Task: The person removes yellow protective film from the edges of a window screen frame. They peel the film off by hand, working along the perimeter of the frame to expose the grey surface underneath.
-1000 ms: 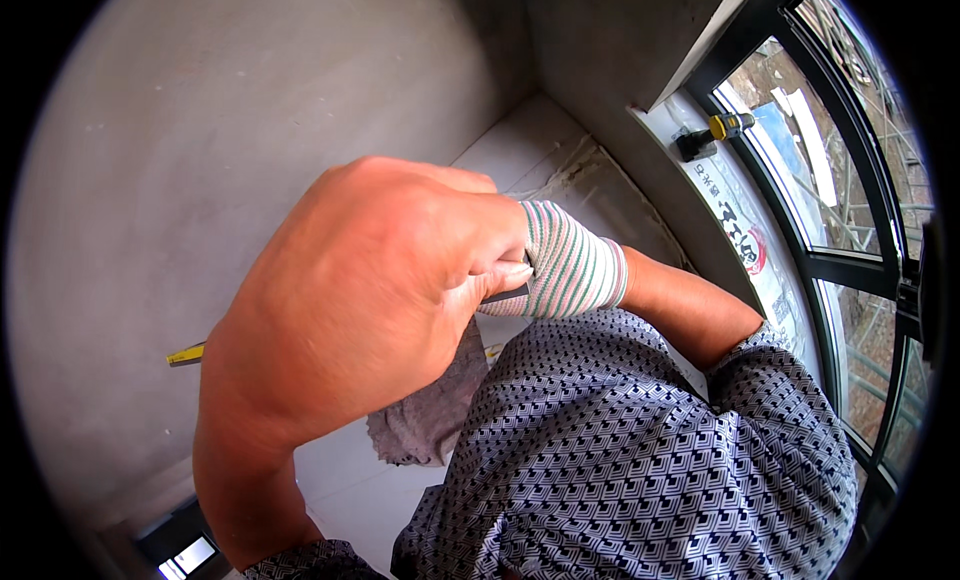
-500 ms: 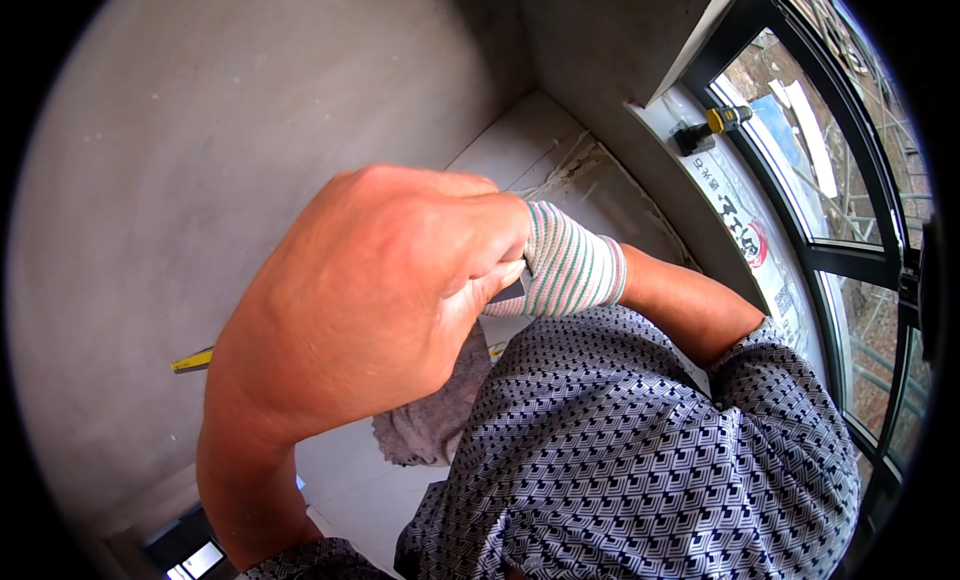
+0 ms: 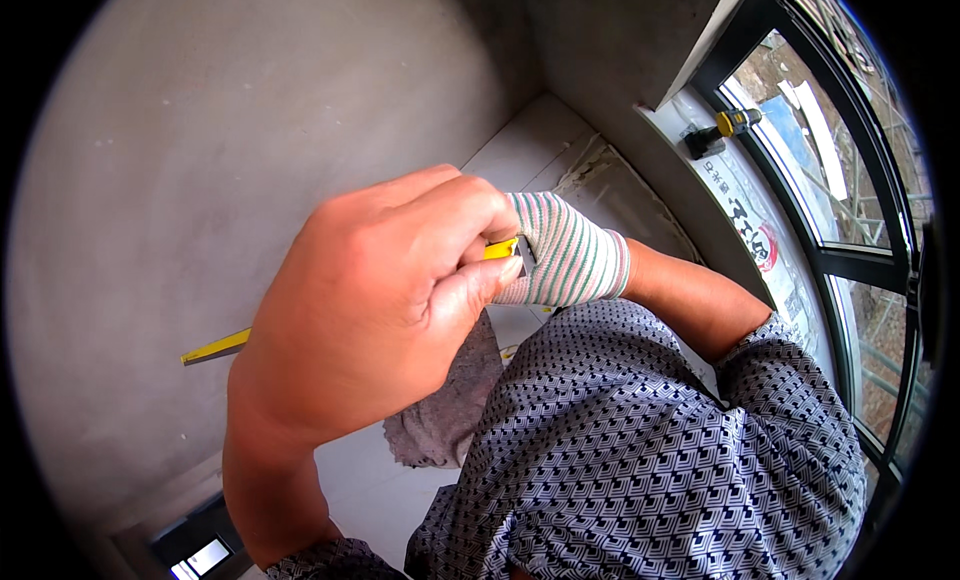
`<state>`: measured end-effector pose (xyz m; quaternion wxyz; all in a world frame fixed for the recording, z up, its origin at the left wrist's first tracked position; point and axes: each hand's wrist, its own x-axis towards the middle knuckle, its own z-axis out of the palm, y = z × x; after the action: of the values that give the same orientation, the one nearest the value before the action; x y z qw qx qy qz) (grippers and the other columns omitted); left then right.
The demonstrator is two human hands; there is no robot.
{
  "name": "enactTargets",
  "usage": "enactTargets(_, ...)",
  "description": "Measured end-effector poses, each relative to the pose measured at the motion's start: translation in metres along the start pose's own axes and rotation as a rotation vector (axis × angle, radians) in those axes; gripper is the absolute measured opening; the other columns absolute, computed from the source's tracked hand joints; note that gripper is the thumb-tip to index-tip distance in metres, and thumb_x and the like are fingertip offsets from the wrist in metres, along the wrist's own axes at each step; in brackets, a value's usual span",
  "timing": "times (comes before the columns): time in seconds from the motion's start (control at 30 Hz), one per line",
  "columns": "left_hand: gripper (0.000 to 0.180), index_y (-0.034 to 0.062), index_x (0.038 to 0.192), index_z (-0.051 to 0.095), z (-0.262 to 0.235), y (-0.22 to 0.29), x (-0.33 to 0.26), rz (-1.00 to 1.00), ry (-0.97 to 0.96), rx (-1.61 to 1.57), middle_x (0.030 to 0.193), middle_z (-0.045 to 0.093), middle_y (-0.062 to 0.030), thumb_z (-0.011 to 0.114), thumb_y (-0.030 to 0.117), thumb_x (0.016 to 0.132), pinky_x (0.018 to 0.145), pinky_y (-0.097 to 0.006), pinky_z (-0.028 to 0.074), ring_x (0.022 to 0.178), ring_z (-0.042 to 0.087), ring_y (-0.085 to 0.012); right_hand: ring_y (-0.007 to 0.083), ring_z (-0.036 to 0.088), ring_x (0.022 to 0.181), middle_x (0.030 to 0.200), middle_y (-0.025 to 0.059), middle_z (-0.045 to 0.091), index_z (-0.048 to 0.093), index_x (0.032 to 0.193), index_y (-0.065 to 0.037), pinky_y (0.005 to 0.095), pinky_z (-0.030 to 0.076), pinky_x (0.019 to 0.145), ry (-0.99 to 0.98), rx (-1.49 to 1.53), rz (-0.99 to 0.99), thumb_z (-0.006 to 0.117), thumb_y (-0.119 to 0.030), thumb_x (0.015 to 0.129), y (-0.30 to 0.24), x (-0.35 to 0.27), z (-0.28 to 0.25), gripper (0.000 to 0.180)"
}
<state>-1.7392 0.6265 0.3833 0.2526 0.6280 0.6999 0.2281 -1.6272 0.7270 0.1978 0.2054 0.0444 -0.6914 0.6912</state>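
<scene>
Yellow strip (image 3: pixel 499 250) sits pinched in our left grip (image 3: pixel 385 285), probably steadied beside our gloved right grip (image 3: pixel 563 252), whose closure we cannot tell; the drill (image 3: pixel 734 124) rests on the windowsill (image 3: pixel 672 120), likely sparing both grips.

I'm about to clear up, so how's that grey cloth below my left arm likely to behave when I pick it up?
The grey cloth will probably sag and fold, since its visible edge is wavy and ragged. It's likely light for its size, as it looks like thin fabric. The fuzzy-looking surface suggests it shouldn't be slippery.
</scene>
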Motion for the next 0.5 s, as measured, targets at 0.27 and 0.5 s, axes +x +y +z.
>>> enactTargets(0.27,0.01,-0.0021,0.087,0.063,-0.003,0.004,0.008,-0.069,-0.042,0.026,0.073,0.063,-0.0079,0.072,-0.005,0.083,0.056,-0.028,0.045,0.06,0.058,-0.0141,0.0259,0.071,0.097,0.107,0.0143,0.072,0.067,0.119,-0.005,0.0372,0.056,0.089,-0.088,-0.084,0.068,0.081,-0.024,0.088,-0.012,-0.003,-0.008,0.038)
enactTargets(0.5,0.007,-0.0023,0.086,0.062,-0.012,0.005,0.016,-0.072,-0.163,0.106,0.07,0.062,-0.0067,0.069,-0.003,0.085,0.055,-0.029,0.043,0.059,0.056,-0.0132,0.0263,0.07,0.098,0.108,0.0143,0.071,0.068,0.119,-0.005,0.0373,0.056,0.089,-0.017,-0.028,0.013,0.083,-0.022,0.086,-0.009,0.001,-0.001,0.04)
